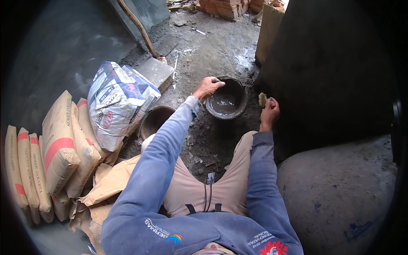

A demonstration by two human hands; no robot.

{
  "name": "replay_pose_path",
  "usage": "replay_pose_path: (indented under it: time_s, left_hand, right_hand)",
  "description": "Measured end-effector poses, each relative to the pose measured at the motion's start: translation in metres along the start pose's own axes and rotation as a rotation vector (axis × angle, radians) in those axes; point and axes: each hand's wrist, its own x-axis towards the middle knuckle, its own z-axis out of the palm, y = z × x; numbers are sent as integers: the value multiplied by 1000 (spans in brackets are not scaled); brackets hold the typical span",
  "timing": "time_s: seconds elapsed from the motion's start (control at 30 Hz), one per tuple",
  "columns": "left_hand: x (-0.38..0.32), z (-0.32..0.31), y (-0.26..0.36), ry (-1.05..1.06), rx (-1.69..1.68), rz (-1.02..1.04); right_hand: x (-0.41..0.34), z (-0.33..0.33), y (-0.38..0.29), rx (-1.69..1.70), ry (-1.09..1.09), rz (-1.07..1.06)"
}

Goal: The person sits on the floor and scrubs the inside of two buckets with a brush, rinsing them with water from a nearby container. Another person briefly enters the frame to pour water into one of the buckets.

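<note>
A round dark bucket [227, 99] with wet grey contents stands on the rough ground before me. At its upper left rim is my left hand [208, 88], fingers curled together; whether it grips the rim or anything else cannot be told. To the right of the bucket, my right hand [269, 112] is closed on a small tool with a reddish part. A yellowish piece, perhaps a sponge or brush head [262, 99], shows at the tool's far end, beside the dark wall. Part of a second round container [156, 119] shows behind my left sleeve.
Paper cement bags [57, 143] and a blue-and-white mortar bag [116, 102] lean at the left. A flat slab [156, 73] lies behind them, near a wooden pole [138, 25]. Stacked bricks [223, 8] stand at the back. A large rounded grey object [338, 188] is at my right.
</note>
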Motion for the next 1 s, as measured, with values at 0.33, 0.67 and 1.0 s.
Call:
replay_pose_path:
  time_s: [0.33, 0.67, 1.0]
  left_hand:
    - [-85, 1, 48, 127, -300, 117]
    - [-154, 6, 24, 375, -464, 160]
    - [-184, -37, -11, 753, -580, 143]
  right_hand:
    - [-13, 5, 8, -657, -469, -151]
    - [-45, 37, -43, -390, -1043, 467]
    - [-90, 89, -110, -133, -1101, 458]
